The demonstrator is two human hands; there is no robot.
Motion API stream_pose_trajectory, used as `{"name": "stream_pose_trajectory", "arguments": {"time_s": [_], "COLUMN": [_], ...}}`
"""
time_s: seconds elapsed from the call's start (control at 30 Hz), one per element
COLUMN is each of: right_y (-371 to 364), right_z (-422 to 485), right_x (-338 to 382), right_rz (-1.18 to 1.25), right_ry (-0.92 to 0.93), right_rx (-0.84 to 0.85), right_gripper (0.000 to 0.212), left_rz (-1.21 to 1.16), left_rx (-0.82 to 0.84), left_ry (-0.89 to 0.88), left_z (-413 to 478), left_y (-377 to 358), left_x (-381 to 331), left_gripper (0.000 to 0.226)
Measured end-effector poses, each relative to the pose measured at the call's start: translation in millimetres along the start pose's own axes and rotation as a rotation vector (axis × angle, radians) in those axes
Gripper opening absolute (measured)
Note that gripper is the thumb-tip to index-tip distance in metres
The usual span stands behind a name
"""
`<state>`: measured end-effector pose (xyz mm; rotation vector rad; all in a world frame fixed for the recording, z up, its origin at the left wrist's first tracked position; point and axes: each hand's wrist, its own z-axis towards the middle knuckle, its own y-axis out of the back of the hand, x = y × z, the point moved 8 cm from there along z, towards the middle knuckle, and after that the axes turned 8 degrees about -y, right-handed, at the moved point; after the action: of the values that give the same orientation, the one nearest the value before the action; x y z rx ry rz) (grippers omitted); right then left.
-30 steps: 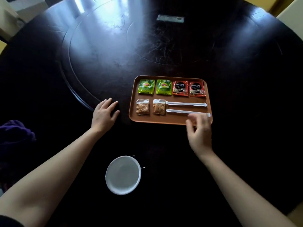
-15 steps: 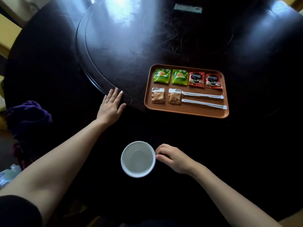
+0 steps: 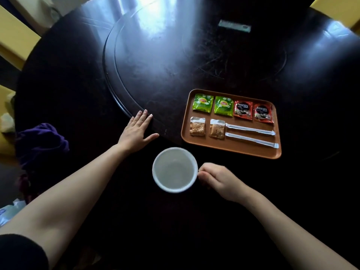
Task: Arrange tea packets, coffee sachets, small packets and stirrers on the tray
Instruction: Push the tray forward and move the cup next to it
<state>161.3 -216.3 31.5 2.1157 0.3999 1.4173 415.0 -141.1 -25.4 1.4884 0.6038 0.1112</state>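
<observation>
A brown tray [image 3: 231, 148] lies on the dark round table, right of centre. Its far row holds two green tea packets [image 3: 202, 103] [image 3: 223, 105] and two red coffee sachets [image 3: 243, 110] [image 3: 262, 113]. Its near row holds two small clear packets of brown granules [image 3: 197, 129] [image 3: 217, 131] and two wrapped white stirrers [image 3: 250, 129] [image 3: 253, 140]. My left hand [image 3: 136, 131] rests flat on the table, fingers apart, left of the tray. My right hand [image 3: 218, 179] pinches the handle of a white cup [image 3: 174, 169] in front of the tray.
A raised turntable disc [image 3: 175, 45] fills the table's middle. A small grey rectangular tag [image 3: 234, 25] lies on its far side. A purple cloth [image 3: 41, 139] sits beyond the table's left edge, with a plastic bag [image 3: 9, 209] lower left.
My right hand left the near stirrer on the tray, came back toward me and closed on the cup's handle. The cup now sits closer to the tray. My left hand stayed flat.
</observation>
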Motion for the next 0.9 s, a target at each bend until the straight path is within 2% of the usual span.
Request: {"name": "stream_pose_trajectory", "arguments": {"time_s": [0.17, 0.3, 0.43, 0.57, 0.67, 0.8, 0.9], "right_y": [49.2, 67.0, 69.8, 65.9, 68.5, 83.7, 88.9], "right_z": [60.8, 113.4, 152.9, 174.2, 182.1, 187.9, 187.9], "right_x": [19.0, 22.1, 18.8, 11.3, 12.9, 15.8, 17.9], "right_rz": [0.104, 0.123, 0.069, 0.052, 0.021, -0.071, -0.137], "right_ry": [-0.049, -0.085, -0.099, -0.110, -0.077, -0.015, 0.025], "right_rx": [-0.148, -0.236, -0.264, -0.239, -0.234, -0.338, -0.370], "right_gripper": [0.029, 0.034, 0.034, 0.034, 0.034, 0.027, 0.025], "left_rz": [-0.042, -0.231, -0.459, -0.630, -0.658, -0.649, -0.529], "left_rx": [-0.008, -0.105, -0.144, -0.241, -0.325, -0.392, -0.387], "left_ry": [-0.036, -0.036, -0.018, -0.022, 0.027, 0.079, 0.161], "left_z": [3.8, 8.9, 28.6, 40.7, 43.7, 43.8, 39.0], "left_y": [3.0, 16.2, 34.4, 44.9, 46.3, 44.5, 37.6], "left_x": [3.2, 3.9, 1.1, -1.7, 2.8, 6.4, 14.1], "left_gripper": [0.069, 0.076, 0.085, 0.075, 0.071, 0.069, 0.072]}}
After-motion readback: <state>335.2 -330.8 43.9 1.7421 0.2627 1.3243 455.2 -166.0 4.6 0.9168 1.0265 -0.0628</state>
